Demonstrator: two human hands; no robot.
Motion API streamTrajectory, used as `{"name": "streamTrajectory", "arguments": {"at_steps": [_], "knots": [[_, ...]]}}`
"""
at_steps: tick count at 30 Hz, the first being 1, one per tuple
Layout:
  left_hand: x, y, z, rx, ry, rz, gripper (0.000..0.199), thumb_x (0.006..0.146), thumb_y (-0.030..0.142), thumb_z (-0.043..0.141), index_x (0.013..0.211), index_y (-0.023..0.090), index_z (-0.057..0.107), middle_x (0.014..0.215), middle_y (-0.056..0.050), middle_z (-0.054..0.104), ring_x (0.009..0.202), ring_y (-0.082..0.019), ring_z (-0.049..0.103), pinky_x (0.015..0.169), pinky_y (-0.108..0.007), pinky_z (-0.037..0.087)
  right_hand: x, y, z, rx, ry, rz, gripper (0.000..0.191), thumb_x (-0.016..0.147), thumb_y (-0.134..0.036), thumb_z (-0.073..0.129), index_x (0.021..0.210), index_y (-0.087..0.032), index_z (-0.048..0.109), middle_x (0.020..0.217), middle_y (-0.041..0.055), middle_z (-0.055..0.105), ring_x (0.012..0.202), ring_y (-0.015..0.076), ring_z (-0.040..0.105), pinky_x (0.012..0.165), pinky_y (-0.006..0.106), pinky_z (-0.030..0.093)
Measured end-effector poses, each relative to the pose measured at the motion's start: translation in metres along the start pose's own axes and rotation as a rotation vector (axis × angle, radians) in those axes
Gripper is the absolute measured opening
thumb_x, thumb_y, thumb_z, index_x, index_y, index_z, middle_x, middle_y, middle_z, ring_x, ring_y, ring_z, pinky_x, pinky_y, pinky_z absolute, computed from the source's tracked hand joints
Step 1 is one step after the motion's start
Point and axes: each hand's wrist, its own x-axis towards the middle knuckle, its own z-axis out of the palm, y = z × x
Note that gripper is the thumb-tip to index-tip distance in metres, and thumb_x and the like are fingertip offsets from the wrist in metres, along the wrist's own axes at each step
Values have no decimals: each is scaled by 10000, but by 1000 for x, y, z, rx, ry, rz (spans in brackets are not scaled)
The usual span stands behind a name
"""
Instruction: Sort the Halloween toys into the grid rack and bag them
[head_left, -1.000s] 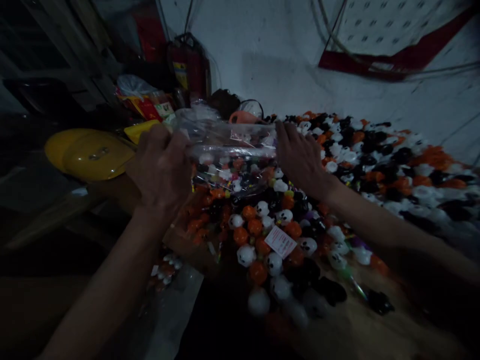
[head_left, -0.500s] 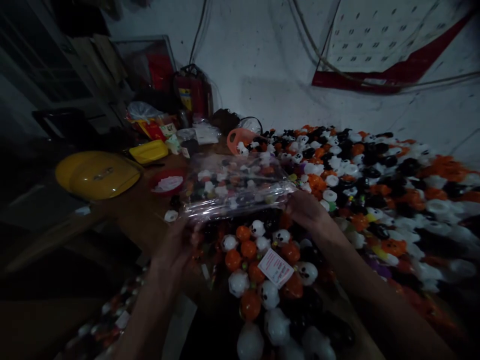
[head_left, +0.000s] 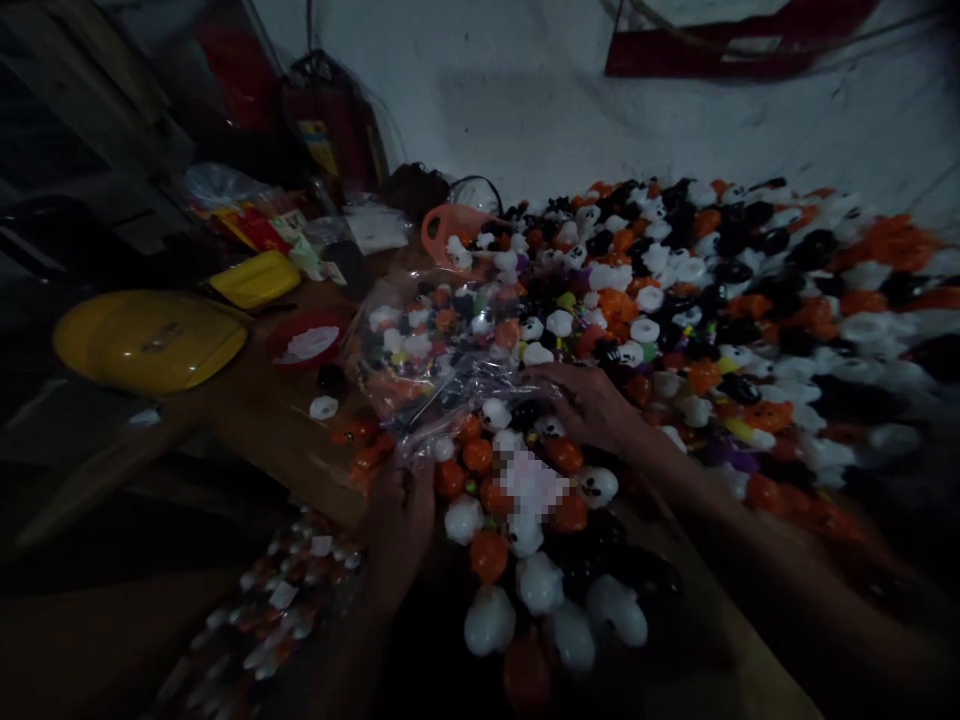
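The left hand point(head_left: 403, 515) and right hand point(head_left: 592, 402) seem, in dim light, to pinch a clear bag point(head_left: 450, 385) between their fingers, beside heaped toys point(head_left: 697, 300)

The clear bag point(head_left: 461, 385) is thin, shiny plastic, all crinkled. It slants, with one near corner pinched in the left hand point(head_left: 403, 505) and its other side in the right hand point(head_left: 589, 405). Colors show through it, but I can't tell if anything is inside. Just in front is a bunch of little round toys point(head_left: 489, 556), orange and white. Some white ones have black eyes.
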Motion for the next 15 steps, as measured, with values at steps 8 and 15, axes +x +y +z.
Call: {"name": "streamTrajectory", "arguments": {"at_steps": [8, 15], "knots": [[-3, -6, 12, 150, -139, 21, 332, 817, 448, 585, 1033, 211, 671, 1064, -43, 691, 1061, -250, 593, 941, -346, 435, -9, -7, 7, 14, 3, 163, 399, 802, -80, 429, 1118, -148, 664, 942, 65, 717, 717, 148, 627, 656, 234, 461], [4, -21, 18, 45, -146, -38, 304, 811, 441, 560, 1014, 249, 679, 1029, -16, 693, 1033, -268, 598, 899, -374, 473, -17, -12, 14, 205, 57, 272, 348, 824, -112, 432, 1049, -159, 693, 950, 42, 710, 820, 166, 639, 766, 267, 485]]}}
